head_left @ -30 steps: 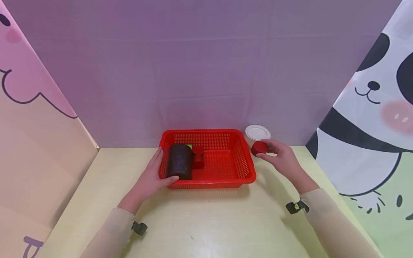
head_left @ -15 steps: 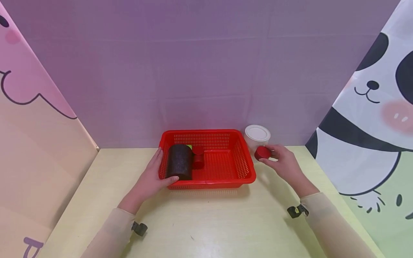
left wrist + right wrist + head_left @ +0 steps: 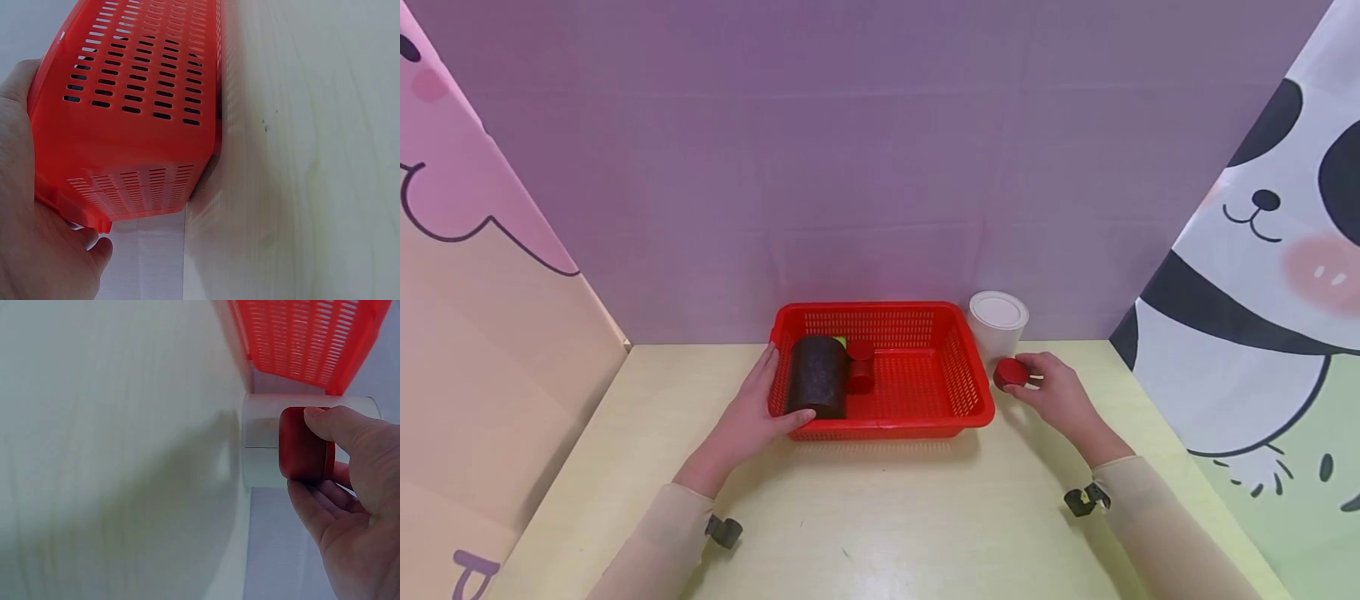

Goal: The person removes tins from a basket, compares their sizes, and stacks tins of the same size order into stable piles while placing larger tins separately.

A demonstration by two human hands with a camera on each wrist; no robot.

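Note:
My right hand (image 3: 1060,398) pinches a small red round tin (image 3: 1011,374) between thumb and fingertips. A gap shows between this tin (image 3: 303,444) and the tabletop in the right wrist view, where it overlaps a white cylindrical canister (image 3: 262,434). My left hand (image 3: 751,417) grips the near left corner of a red perforated plastic basket (image 3: 917,428), thumb over the front rim and fingers along the left side. Inside the basket lie a dark cylinder (image 3: 817,377), a smaller red cylindrical container (image 3: 861,375) and a partly hidden yellow-green thing (image 3: 841,341).
The white canister with its lid (image 3: 998,310) stands against the purple backdrop (image 3: 880,167), just right of the basket. A pale wooden tabletop (image 3: 880,525) spreads in front. Cartoon-printed panels (image 3: 1247,333) flank both sides.
My right hand has brought the red tin lower and slightly toward me, away from the white canister's lid. The left hand and the basket have stayed put.

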